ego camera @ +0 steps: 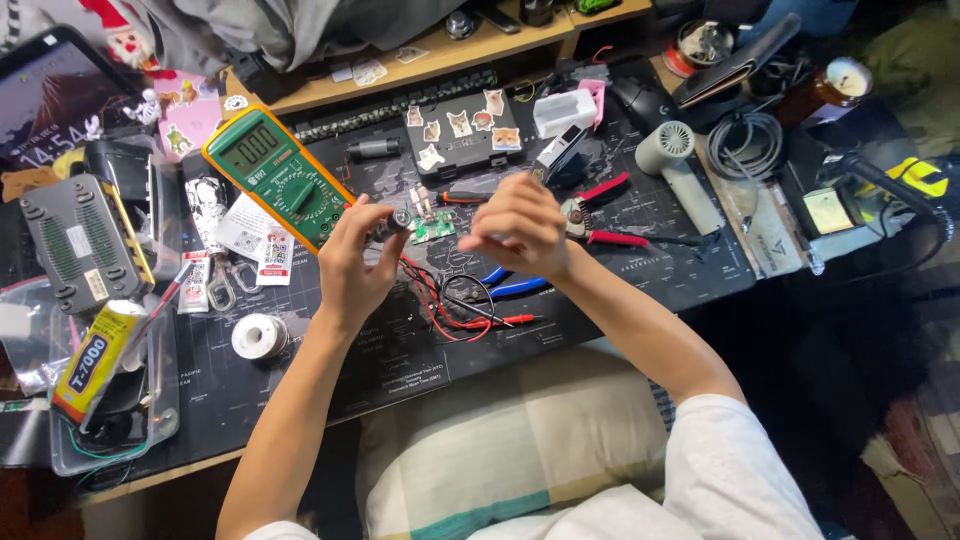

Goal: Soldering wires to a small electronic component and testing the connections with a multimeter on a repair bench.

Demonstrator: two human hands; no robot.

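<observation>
My left hand [352, 262] grips a small dark cylinder [393, 223], held just above the dark desk mat [400, 350]. Right beside that cylinder lies a small green circuit board [431, 228]. My right hand [518, 226] hovers curled over the board's right side; what its fingers hold is hidden. Red and black probe leads [455, 305] trail on the mat below both hands. A green and orange multimeter [278, 175] lies to the left of my left hand.
Red-handled pliers [610, 236] and blue-handled cutters [512, 285] lie right of my hands. A solder spool [259, 335] and a clear tray with a glue tube [92, 360] sit at the left. A black sticker-covered case [462, 135] and a small white fan-like tool [680, 170] lie farther back.
</observation>
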